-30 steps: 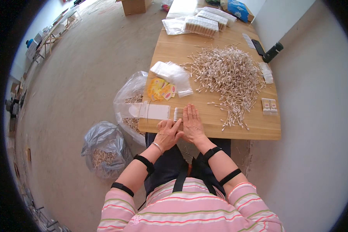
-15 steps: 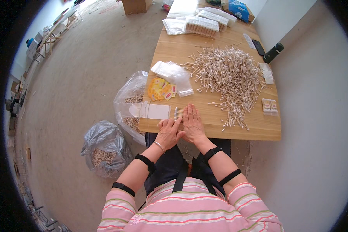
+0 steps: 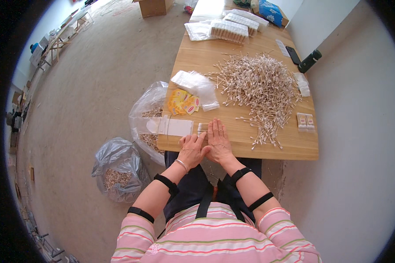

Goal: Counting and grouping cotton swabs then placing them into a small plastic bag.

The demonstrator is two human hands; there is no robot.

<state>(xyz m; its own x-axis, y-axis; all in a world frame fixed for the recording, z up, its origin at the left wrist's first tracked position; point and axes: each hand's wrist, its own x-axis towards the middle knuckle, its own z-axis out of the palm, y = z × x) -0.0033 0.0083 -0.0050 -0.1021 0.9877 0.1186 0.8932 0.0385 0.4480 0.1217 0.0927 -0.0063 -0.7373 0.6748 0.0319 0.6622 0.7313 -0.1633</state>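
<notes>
A short row of cotton swabs [image 3: 202, 127] lies side by side near the table's front edge. My right hand [image 3: 219, 141] rests flat along the row's right side, its fingers stretched out together and covering part of it. From the left, my left hand [image 3: 192, 149] reaches in with its index fingertip on the swabs, the other fingers loosely bent and the thumb against the right hand. Neither hand grips anything that I can see. Just left of the row is a flat white card [image 3: 180, 128] with a clear strip running off the table's edge.
A large pile of loose swabs [image 3: 261, 83] spreads over the wooden table [image 3: 241, 152]. Yellow printed cards [image 3: 180, 103] and clear bags [image 3: 199, 87] lie at left, small packs [image 3: 306, 122] at right. Bags of swabs [image 3: 118, 175] stand on the floor. A dark bottle [image 3: 310, 61] is by the wall.
Both hands stay almost in place on the swab row. Nothing has been picked up or let go; the view has shifted very slightly.
</notes>
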